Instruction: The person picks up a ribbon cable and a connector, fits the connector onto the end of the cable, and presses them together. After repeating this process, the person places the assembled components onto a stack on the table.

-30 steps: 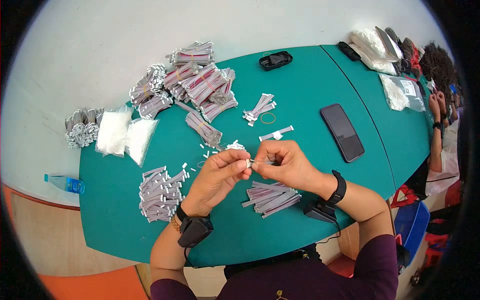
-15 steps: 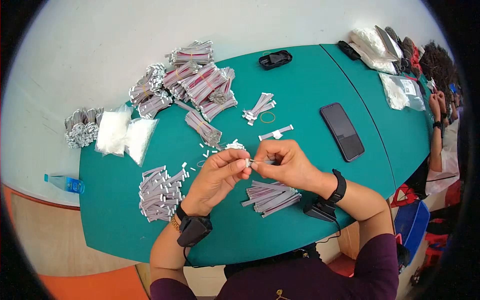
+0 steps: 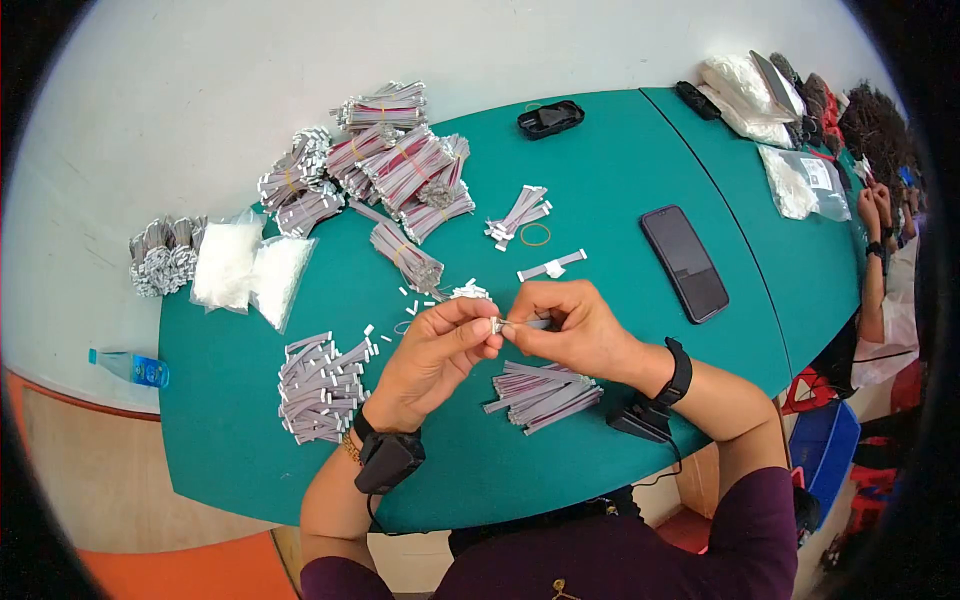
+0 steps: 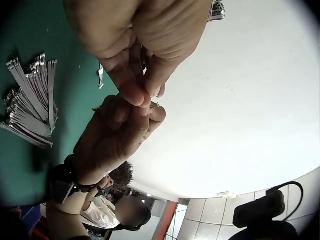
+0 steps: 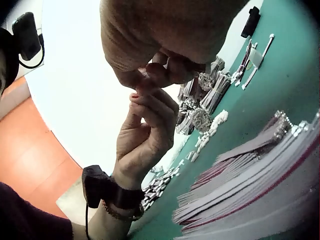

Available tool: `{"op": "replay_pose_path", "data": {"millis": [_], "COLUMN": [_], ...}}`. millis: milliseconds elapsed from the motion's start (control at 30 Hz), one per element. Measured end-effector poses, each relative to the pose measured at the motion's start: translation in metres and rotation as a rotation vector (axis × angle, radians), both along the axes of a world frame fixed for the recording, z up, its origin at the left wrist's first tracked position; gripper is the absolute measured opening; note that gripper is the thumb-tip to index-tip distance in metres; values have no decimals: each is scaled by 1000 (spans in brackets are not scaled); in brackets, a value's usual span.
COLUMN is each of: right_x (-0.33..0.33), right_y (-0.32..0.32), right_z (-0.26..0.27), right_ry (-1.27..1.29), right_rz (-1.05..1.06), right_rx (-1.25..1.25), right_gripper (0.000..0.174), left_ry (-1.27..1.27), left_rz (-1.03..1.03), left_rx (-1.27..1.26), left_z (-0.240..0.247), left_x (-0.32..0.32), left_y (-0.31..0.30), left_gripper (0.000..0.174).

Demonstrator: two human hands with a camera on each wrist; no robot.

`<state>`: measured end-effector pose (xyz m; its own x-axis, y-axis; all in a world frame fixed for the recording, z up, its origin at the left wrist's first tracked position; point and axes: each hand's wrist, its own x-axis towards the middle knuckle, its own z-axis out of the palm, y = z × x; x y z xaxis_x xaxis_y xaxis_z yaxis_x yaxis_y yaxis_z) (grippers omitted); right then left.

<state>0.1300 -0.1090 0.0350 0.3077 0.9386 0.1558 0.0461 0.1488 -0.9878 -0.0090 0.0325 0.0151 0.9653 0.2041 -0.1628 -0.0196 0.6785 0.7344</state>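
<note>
In the head view the left hand (image 3: pixel 440 350) pinches a small white connector (image 3: pixel 496 325) between thumb and fingers. The right hand (image 3: pixel 572 325) meets it from the right, thumb and forefinger pinching the end of a grey flat cable (image 3: pixel 540 324) at the connector. Most of that cable is hidden behind the right hand. Below the right hand lies a pile of grey cables (image 3: pixel 545 396). Loose white connectors (image 3: pixel 470 290) lie just beyond the left hand. Both wrist views show the fingertips of the two hands meeting, the parts between them mostly covered.
Left of the hands lies a pile of cables with white ends (image 3: pixel 322 388). Banded cable bundles (image 3: pixel 405 170) and bags of white parts (image 3: pixel 228 265) are farther back. A phone (image 3: pixel 685 264) lies at right, a bottle (image 3: pixel 130 367) at far left. Another person's hands (image 3: pixel 874 205) show at right.
</note>
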Motion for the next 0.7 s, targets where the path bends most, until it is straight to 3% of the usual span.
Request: {"op": "replay_pose_path", "data": {"millis": [200,500,700], "right_x": [0,-1,-4], "right_y": [0,-1,-2], "right_z": [-1,2,6], "right_ry": [30,82,121], "right_rz": [9,1,-24], "right_rx": [-41,-99,-123], "right_gripper": [9,11,10], "left_ry": [-6,1,-33], "left_rz": [20,147,248], "left_rx": [69,422,465], "left_z": [3,15,15], "left_x": [0,3,4], "left_y": [-1,-8,-14], "left_gripper": [17,18,22]}}
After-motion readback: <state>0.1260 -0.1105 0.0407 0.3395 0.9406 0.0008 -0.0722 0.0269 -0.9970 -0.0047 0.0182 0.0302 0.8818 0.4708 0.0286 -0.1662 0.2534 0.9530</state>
